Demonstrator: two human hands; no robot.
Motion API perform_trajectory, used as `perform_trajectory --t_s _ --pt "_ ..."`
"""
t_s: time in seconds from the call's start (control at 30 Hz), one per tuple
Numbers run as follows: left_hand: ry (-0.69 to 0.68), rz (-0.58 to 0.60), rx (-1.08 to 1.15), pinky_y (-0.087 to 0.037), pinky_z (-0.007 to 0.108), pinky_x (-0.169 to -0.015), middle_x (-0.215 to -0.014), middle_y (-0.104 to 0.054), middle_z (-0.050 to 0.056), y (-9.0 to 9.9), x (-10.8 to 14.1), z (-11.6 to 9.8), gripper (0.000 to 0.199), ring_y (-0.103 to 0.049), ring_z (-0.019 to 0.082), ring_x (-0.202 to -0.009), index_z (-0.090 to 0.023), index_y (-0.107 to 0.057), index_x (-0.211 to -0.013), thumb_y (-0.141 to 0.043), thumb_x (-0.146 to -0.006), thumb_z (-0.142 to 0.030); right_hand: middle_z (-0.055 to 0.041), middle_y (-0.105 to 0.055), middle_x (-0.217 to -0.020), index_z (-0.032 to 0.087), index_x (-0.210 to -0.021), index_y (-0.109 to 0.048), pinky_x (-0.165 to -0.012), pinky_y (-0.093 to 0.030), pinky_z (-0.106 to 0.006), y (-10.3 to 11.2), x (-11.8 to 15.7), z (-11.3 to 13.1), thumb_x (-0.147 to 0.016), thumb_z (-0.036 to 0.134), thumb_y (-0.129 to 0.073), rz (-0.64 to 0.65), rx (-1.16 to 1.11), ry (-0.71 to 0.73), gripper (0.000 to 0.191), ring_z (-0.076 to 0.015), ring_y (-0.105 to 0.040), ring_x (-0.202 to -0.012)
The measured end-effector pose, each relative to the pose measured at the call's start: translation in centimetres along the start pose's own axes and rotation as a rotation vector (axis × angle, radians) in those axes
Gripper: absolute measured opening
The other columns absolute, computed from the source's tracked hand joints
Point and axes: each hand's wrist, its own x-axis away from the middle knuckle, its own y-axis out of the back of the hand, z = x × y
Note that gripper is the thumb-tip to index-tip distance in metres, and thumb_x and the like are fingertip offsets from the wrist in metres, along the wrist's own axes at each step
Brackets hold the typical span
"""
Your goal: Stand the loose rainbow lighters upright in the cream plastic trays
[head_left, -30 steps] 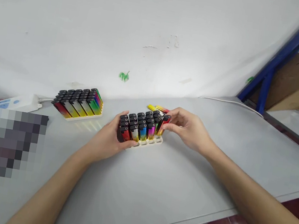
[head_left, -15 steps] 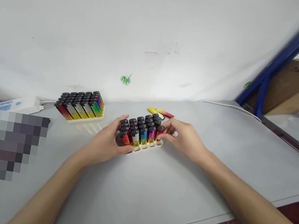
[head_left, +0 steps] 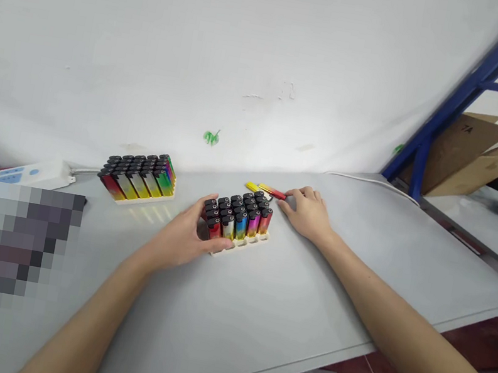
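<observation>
Several coloured lighters with black tops (head_left: pixel 241 226) stand upright in rows in a cream tray (head_left: pixel 253 240) on the grey table. My left hand (head_left: pixel 186 233) grips the left end of this tray, thumb at the front and fingers behind. Past the tray's right end, my right hand (head_left: pixel 306 212) rests low over the table, its fingertips at the end of a loose red-and-yellow lighter (head_left: pixel 273 191). Whether those fingers pinch it is unclear. A yellow lighter (head_left: pixel 253 186) lies beside it, behind the tray.
A second tray of lighters (head_left: pixel 140 178) stands at the back left, near a white device with blue buttons (head_left: pixel 12 172). A white cable (head_left: pixel 374 181) runs along the wall. Cardboard boxes (head_left: pixel 465 152) sit behind a blue metal frame (head_left: pixel 475 91) at the right.
My right hand has left the red lighter at the tray's right end and moved right and back to the loose lighters. My left hand still holds the tray. The view has shifted slightly.
</observation>
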Motion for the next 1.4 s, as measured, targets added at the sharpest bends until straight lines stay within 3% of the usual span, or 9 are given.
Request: perform_trajectory --t_s 0.27,0.4,0.53,0.63,0.73,0.93,1.03,1.17,1.4 --pt "-0.036 -0.020 0.032 -0.054 0.038 -0.099 -0.132 -0.065 0.007 -0.1 0.2 -0.1 0.093 -0.067 0.024 -0.109 -0.025 -0.033 -0.151 -0.079 -0.073 -0.046 -0.0143 -0.064 -0.113 0.021 -0.105 -0.070 -0.095 -0.042 -0.048 -0.1 -0.4 -0.3 -0.091 0.045 -0.057 -0.056 -0.086 -0.044 0.031 -0.0336 -0.055 -0.109" --pt "-0.057 0.013 0.057 -0.055 0.035 -0.095 -0.129 -0.066 0.005 0.2 0.2 -0.2 0.083 -0.068 0.023 -0.107 -0.026 -0.041 -0.144 -0.079 -0.073 -0.041 -0.0097 -0.068 -0.105 0.020 -0.094 -0.057 -0.090 -0.047 -0.040 0.4 -0.6 -1.0 -0.084 0.038 -0.063 -0.140 -0.520 -0.091 0.021 -0.0252 -0.062 -0.103" --pt "-0.057 0.016 0.070 -0.057 0.036 -0.092 -0.126 -0.068 0.005 0.4 0.2 -0.4 0.078 -0.069 0.023 -0.103 -0.025 -0.044 -0.141 -0.080 -0.073 -0.038 -0.0007 -0.068 -0.089 0.026 -0.100 -0.038 -0.073 -0.051 -0.032 1.2 -0.1 -0.4 -0.091 0.049 -0.055 -0.195 -1.031 -0.138 0.029 -0.0168 -0.066 -0.079" --pt "-0.055 0.002 0.048 -0.057 0.037 -0.091 -0.120 -0.071 0.005 0.3 0.2 -0.4 0.074 -0.069 0.023 -0.100 -0.024 -0.048 -0.138 -0.079 -0.073 -0.039 0.0077 -0.054 -0.071 0.028 -0.105 -0.038 -0.050 -0.040 -0.023 1.5 0.5 0.5 -0.092 0.058 -0.053 -0.142 -1.114 -0.158 0.036 -0.0106 -0.050 -0.050" --pt "-0.057 -0.002 0.028 -0.058 0.038 -0.089 -0.114 -0.072 0.005 0.3 0.2 -0.2 0.069 -0.070 0.024 -0.098 -0.024 -0.051 -0.134 -0.079 -0.073 -0.041 0.0073 -0.041 -0.063 0.023 -0.096 -0.050 -0.044 -0.028 -0.022 1.8 1.0 1.2 -0.093 0.063 -0.046 0.006 -1.089 -0.188 0.041 -0.0082 -0.034 -0.046" --pt "-0.059 0.001 0.017 -0.056 0.040 -0.092 -0.116 -0.072 0.005 0.5 0.0 0.2 0.069 -0.069 0.027 -0.101 -0.025 -0.055 -0.130 -0.081 -0.070 -0.048 0.0030 -0.054 -0.076 0.024 -0.096 -0.051 -0.045 -0.034 -0.022 2.8 1.8 2.0 -0.090 0.061 -0.056 0.204 -1.226 -0.207 0.038 -0.0100 -0.047 -0.053" --pt "-0.065 0.038 0.082 -0.056 0.040 -0.092 -0.121 -0.070 0.006 0.7 0.0 0.5 0.077 -0.068 0.027 -0.103 -0.026 -0.052 -0.135 -0.082 -0.068 -0.050 0.0074 -0.049 -0.066 0.027 -0.096 -0.046 -0.042 -0.028 -0.019 2.9 2.0 2.2 -0.088 0.060 -0.062 0.268 -1.362 -0.170 0.037 -0.0092 -0.042 -0.048" --pt "-0.096 0.071 0.167 -0.052 0.042 -0.099 -0.130 -0.065 0.007 1.0 -0.1 0.9 0.072 -0.064 0.028 -0.113 -0.025 -0.046 -0.142 -0.067 -0.082 -0.058 0.0078 -0.032 -0.051 0.020 -0.072 -0.051 -0.039 -0.015 -0.020 2.6 2.0 2.3 -0.093 0.067 -0.041 0.378 -1.431 -0.263 0.052 -0.0067 -0.022 -0.040" --pt "-0.085 -0.037 0.202 -0.040 0.043 -0.113 -0.134 -0.063 0.005 0.8 -0.2 0.6 0.065 -0.052 0.029 -0.130 -0.026 -0.050 -0.140 -0.039 -0.093 -0.070 0.0063 -0.027 -0.044 0.020 -0.055 -0.042 -0.038 -0.012 -0.022 2.7 2.1 2.8 -0.092 0.042 -0.036 0.375 -1.442 -0.372 0.044 -0.0073 -0.015 -0.039"
